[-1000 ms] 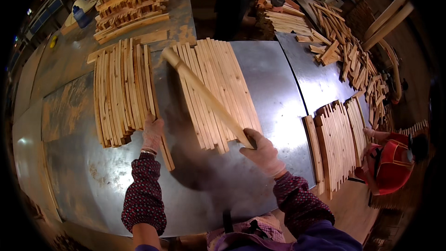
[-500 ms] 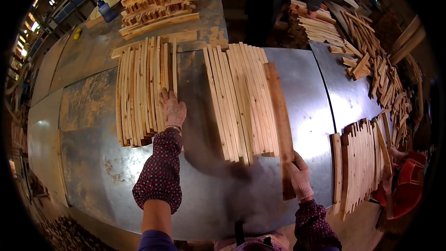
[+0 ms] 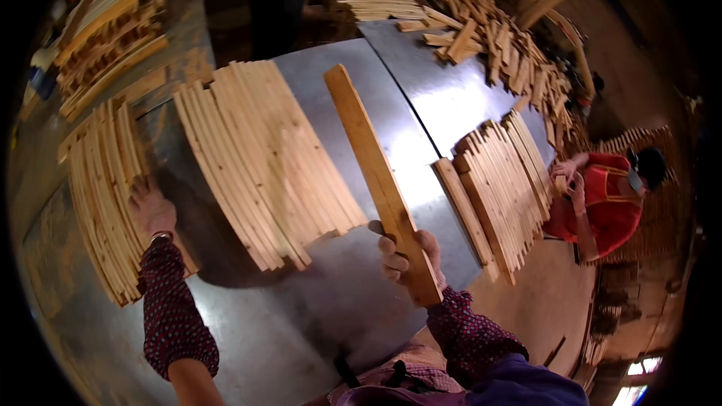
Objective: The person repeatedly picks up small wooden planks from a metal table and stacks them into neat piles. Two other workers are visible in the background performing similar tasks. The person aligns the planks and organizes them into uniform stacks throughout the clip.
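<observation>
The right hand [image 3: 406, 256], low in the frame's centre, is closed round one long flat wooden bar [image 3: 380, 180] held above the metal surface [image 3: 316, 331]. The left hand [image 3: 150, 209], at left, rests flat on the left batch of slats [image 3: 101, 195]. It looks like a squaring-up step; bringing the bar against the middle batch [image 3: 263, 162] would need its edge aligned. Three batches lie out, the third [image 3: 500, 188] at right, beside a seated person in red [image 3: 602, 199]

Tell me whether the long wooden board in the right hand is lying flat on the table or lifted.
Lifted. The right hand grips the long wooden board at its near end, its far end angled over the metal table.
</observation>
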Motion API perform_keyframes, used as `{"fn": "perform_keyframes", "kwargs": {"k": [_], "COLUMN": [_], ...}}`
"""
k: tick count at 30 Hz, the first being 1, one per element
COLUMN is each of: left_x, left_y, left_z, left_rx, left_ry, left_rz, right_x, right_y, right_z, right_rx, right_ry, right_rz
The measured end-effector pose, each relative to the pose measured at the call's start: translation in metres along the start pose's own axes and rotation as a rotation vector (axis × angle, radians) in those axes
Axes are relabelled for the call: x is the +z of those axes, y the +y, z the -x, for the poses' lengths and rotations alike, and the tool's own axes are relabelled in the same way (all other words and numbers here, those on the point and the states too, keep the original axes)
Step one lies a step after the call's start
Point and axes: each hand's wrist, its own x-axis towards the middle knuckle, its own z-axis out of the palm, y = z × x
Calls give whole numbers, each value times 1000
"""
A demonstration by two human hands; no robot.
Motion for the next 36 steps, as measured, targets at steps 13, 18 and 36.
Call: {"fn": "perform_keyframes", "kwargs": {"k": [13, 18, 36], "left_x": [-33, -43, -194], "left_y": [-52, -27, 331], "left_z": [70, 160, 358], "left_rx": [215, 273, 352], "left_ry": [246, 150, -922], "left_rz": [420, 583, 1495], "right_x": [-29, -40, -81], "right_y": [-20, -52, -123], "right_z": [-14, -14, -31], "right_rx": [-22, -25, -48], "right_ry": [-172, 164, 471], "right_rz": [-50, 451, 1181]}}
